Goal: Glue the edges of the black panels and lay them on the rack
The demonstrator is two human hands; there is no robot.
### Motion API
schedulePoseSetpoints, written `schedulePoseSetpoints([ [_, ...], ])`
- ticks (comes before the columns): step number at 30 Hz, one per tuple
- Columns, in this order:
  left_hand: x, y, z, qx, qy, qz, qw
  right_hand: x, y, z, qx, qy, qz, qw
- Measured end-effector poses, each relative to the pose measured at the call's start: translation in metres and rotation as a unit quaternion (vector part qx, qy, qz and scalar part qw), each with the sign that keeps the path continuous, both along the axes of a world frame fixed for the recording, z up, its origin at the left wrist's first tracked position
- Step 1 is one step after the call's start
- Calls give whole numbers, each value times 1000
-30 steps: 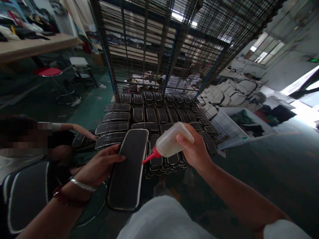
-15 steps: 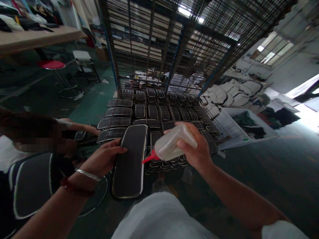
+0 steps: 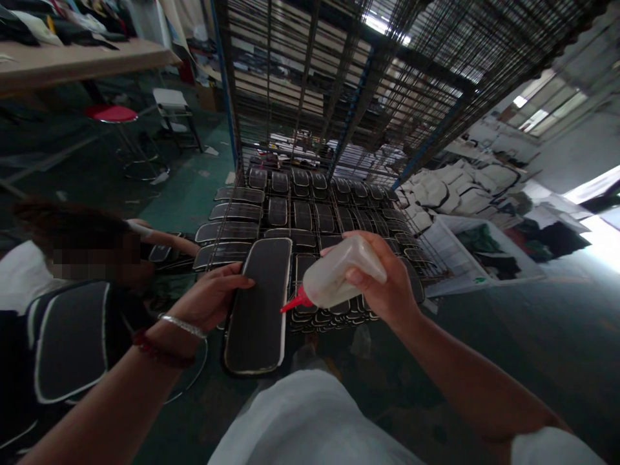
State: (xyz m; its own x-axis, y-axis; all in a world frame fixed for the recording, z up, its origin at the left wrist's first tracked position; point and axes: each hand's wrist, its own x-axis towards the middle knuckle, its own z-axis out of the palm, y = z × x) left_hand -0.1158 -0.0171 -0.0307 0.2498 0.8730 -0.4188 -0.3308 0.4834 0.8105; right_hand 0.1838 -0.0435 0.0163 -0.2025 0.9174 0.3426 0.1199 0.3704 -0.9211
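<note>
Gripping the dark panel [image 3: 259,323] by its left edge are left fingers [image 3: 233,282].

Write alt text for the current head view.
The right hand holds a tilted bottle, its red tip at the right edge of a dark panel held by the left hand. Rows of similar panels lie beyond in a wire rack; a co-worker is at left.

A wire rack [image 3: 359,89] carries dark panels [image 3: 278,212] — laid in rows.
</note>
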Motion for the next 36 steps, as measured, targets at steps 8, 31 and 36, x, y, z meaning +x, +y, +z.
schedulePoseSetpoints([
  [8,0,2,-3,-13,-7,15,1000,-3,-4,12,16,-18,23,999],
  [31,6,11,-10,-32,-23,55,998,4,10,5,4,-51,-27,998],
  [36,6,14,-6,-53,-4,89,995,4,7,4,-4,-55,-22,998],
])
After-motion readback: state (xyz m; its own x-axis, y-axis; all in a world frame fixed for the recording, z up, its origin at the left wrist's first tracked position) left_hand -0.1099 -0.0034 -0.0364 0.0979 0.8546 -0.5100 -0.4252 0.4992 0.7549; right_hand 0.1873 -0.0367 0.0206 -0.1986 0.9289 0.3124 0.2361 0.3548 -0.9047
